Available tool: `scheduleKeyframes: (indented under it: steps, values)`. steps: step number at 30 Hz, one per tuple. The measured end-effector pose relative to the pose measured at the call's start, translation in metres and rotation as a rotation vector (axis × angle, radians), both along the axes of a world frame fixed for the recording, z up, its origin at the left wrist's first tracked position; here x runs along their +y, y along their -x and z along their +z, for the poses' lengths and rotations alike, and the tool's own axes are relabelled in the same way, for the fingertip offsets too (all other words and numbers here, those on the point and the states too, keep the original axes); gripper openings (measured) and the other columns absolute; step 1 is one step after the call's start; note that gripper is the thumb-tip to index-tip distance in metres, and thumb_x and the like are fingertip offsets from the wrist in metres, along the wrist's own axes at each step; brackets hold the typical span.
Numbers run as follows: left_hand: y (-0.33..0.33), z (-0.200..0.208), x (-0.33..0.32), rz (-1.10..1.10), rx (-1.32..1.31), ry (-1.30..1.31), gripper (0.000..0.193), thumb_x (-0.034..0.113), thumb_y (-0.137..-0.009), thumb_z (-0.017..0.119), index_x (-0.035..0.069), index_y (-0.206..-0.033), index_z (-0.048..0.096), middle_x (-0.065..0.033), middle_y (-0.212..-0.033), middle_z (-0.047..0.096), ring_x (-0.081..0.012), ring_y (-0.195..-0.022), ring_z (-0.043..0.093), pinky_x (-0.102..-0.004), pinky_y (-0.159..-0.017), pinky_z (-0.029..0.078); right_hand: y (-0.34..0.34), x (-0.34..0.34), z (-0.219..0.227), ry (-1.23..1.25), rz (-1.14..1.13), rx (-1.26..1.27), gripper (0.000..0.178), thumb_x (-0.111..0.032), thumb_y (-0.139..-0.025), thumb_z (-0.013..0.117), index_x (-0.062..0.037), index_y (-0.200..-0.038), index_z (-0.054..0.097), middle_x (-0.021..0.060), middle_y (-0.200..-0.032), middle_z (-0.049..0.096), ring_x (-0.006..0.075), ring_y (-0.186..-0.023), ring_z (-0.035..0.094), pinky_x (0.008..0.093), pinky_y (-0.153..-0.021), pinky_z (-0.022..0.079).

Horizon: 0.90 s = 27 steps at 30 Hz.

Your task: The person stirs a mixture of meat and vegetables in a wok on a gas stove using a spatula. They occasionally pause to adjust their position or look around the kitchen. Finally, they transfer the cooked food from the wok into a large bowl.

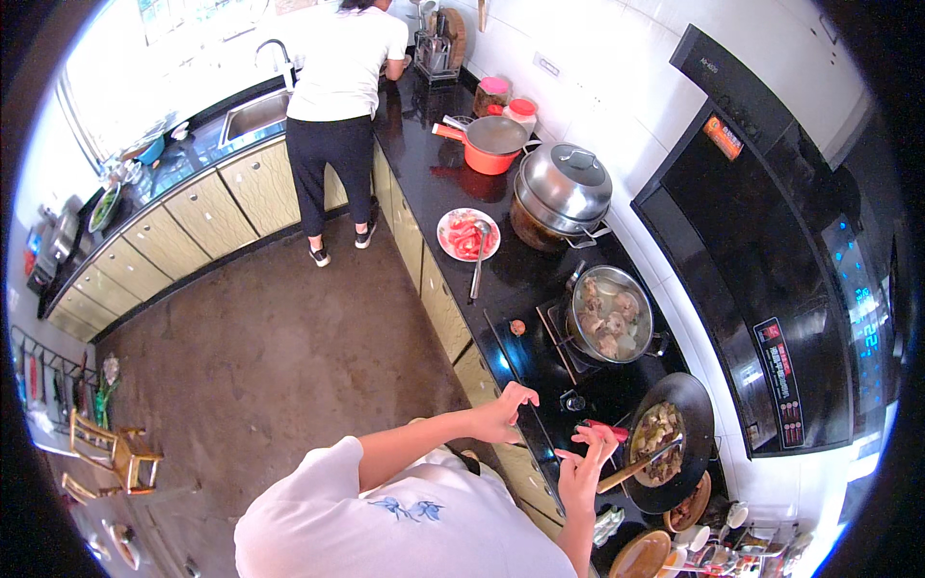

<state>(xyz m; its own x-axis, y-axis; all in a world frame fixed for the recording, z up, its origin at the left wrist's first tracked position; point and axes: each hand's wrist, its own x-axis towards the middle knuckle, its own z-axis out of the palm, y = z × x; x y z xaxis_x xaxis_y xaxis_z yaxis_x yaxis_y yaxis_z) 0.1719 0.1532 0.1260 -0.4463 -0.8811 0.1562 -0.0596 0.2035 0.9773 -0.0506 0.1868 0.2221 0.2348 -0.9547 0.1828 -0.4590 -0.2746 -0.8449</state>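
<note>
- L hand [506, 412]: over counter edge, fingers loosely bent, nothing seen in it.
- R hand [590, 458]: raised just beside wok, fingers spread, no grip seen. Hands apart.
- Wok [701, 414]: on stove, R side of person, w/ browned food [659, 432] inside; spatula [624, 472] leans over rim, wooden handle toward person.
- Red handle [607, 432] points at R hand; contact or just overlap, can't tell.
- Risk: sleeve or wrist could catch spatula handle, prob. tipping it & flicking food out.
- Risk: knock on red handle might swing wok; contents spill.
- Risk: pot [581, 334] of meat & liquid sits near wok, uncovered; a bump could slop it, scald if hot.
- Risk: spoon [478, 260] overhangs plate [446, 241] twd counter edge; passing arm could flip it.
- Hidden: flame under wok & pot, so heat unk.
- Co-worker [337, 72] at far counter: head cut off at top, handwork mostly blocked by body.
- Bowls lower R: crowded, blurry near rim; contents unclear.
</note>
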Motion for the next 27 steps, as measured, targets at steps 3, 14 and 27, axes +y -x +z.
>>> scheduleKeyframes:
  steps: [3, 14, 27]
  values:
    - [0.001, -0.005, 0.000, -0.012, 0.065, -0.020, 0.072, -0.006, -0.071, 0.067, 0.009, -0.134, 0.035, -0.0120, -0.116, 0.034, -0.0210, -0.100, 0.047, -0.0361, -0.082, 0.048, -0.002, -0.005, -0.005, -0.016, 0.070, -0.005, 0.061, 0.019, -0.072, 0.045, -0.0013, -0.130, 0.050, 0.0165, -0.141, 0.028, 0.0261, -0.106, 0.055, 0.0338, -0.079, 0.063]
    - [-0.030, 0.009, 0.002, -0.171, -0.200, 0.049, 0.027, 0.017, -0.077, 0.069, 0.012, -0.103, 0.072, -0.0087, -0.134, 0.057, -0.0332, -0.141, 0.034, -0.0572, -0.118, 0.014, -0.019, -0.006, 0.028, 0.069, 0.239, 0.550, 0.038, -0.015, -0.071, 0.072, -0.0201, -0.108, 0.078, 0.0105, -0.161, 0.033, 0.0391, -0.152, 0.013, 0.0605, -0.119, 0.008]
    - [-0.026, 0.015, 0.011, -0.194, -0.030, -0.362, 0.052, 0.015, -0.099, 0.056, 0.010, -0.145, 0.031, -0.0064, -0.079, 0.071, -0.0163, -0.086, 0.068, -0.0380, -0.091, 0.046, -0.004, 0.001, 0.013, -0.248, 0.251, -0.108, 0.096, -0.008, -0.077, 0.074, -0.0104, -0.157, 0.021, 0.0150, -0.158, 0.029, 0.0337, -0.127, 0.056, 0.0551, -0.110, 0.037]
